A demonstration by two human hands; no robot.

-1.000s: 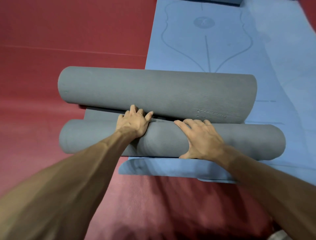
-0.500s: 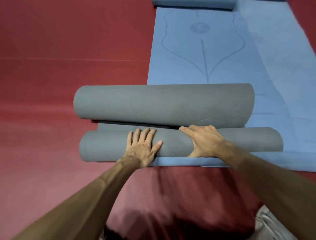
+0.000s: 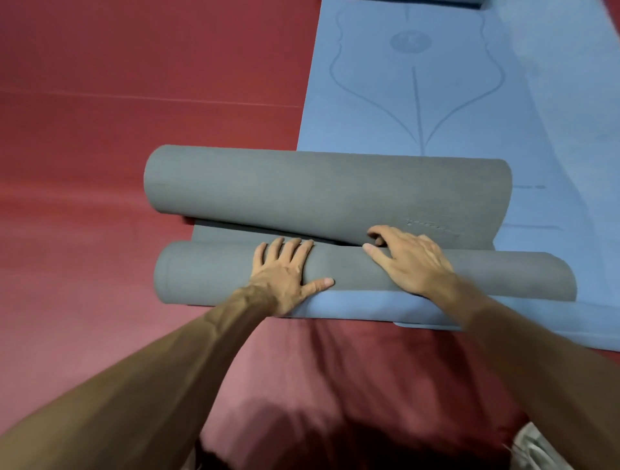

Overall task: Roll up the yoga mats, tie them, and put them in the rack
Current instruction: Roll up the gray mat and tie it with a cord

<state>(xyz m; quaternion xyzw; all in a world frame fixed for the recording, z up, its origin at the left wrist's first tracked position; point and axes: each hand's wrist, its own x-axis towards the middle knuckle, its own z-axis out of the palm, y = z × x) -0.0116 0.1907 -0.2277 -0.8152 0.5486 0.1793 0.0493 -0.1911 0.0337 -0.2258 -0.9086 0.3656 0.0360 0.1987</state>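
Observation:
A grey yoga mat lies across the floor, rolled from both ends: a thicker far roll [image 3: 318, 194] and a thinner near roll [image 3: 208, 271], with a narrow flat strip between them. My left hand [image 3: 285, 275] presses flat on top of the near roll, fingers straight and spread. My right hand [image 3: 406, 261] rests on the same roll further right, its fingertips reaching into the gap under the far roll. A blue yoga mat [image 3: 436, 94] lies unrolled beneath and beyond the grey one.
Red floor [image 3: 134, 100] surrounds the mats. The blue mat's near edge [image 3: 369, 308] sticks out under the grey roll. Another dark rolled mat [image 3: 436, 2] shows at the top edge. A bit of light clothing [image 3: 536, 449] is at the bottom right.
My left hand slid up the near roll toward the gap. My right hand's fingers moved forward to the far roll's lower edge. The view shifted slightly.

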